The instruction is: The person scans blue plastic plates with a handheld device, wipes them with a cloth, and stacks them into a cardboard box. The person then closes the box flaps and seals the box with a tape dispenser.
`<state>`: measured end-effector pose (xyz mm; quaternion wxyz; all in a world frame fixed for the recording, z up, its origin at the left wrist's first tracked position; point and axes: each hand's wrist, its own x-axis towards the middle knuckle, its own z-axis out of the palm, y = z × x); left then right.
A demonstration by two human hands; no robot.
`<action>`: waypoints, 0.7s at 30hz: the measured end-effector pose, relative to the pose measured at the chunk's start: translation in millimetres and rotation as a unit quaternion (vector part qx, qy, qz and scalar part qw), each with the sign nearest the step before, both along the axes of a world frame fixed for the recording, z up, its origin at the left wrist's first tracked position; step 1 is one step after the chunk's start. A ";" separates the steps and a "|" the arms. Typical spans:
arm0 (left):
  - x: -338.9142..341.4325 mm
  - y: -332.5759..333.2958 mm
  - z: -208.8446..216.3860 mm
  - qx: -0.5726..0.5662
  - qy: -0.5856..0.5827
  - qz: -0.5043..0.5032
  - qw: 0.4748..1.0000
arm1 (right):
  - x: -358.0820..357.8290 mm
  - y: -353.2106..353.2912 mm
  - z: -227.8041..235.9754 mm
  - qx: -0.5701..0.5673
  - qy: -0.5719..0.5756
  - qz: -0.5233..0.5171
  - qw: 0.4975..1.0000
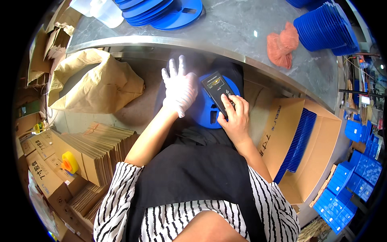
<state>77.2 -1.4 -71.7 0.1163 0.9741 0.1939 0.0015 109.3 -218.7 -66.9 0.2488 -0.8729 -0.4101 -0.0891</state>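
Observation:
My left hand [180,89] wears a white striped glove and hovers over my lap, its fingers spread and nothing in them. A flat round blue disc [200,109] with a rectangular slot lies across my lap, just right of that hand. Over the disc my bare right hand [237,119] grips the lower end of a black handheld meter [213,85]. The meter has a small scale window at its far end. My fingers lie over its face, and the thumb is along its near side.
A grey worktable [225,26] spans the far side, bearing stacked blue discs [145,10], a blue disc stack [324,28] and an orange cloth [283,46]. A brown paper sack [117,86] stands left, above flattened cartons [109,149]. An open carton [322,141] of blue discs is right.

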 end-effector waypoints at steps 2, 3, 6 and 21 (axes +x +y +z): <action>2.9 0.7 0.1 -0.012 0.007 0.000 1.000 | 1.2 -2.4 0.5 0.006 -0.006 0.004 1.000; 3.0 2.8 0.2 -0.021 0.006 0.000 1.000 | 1.8 -2.9 1.3 0.015 0.001 0.006 1.000; -3.5 7.5 6.1 -0.088 -0.005 -0.005 0.996 | 2.7 -9.5 5.5 0.086 0.082 0.004 0.993; -11.7 194.1 63.5 -0.541 -0.458 0.254 0.658 | 18.5 -35.9 20.8 0.562 0.451 -0.121 0.682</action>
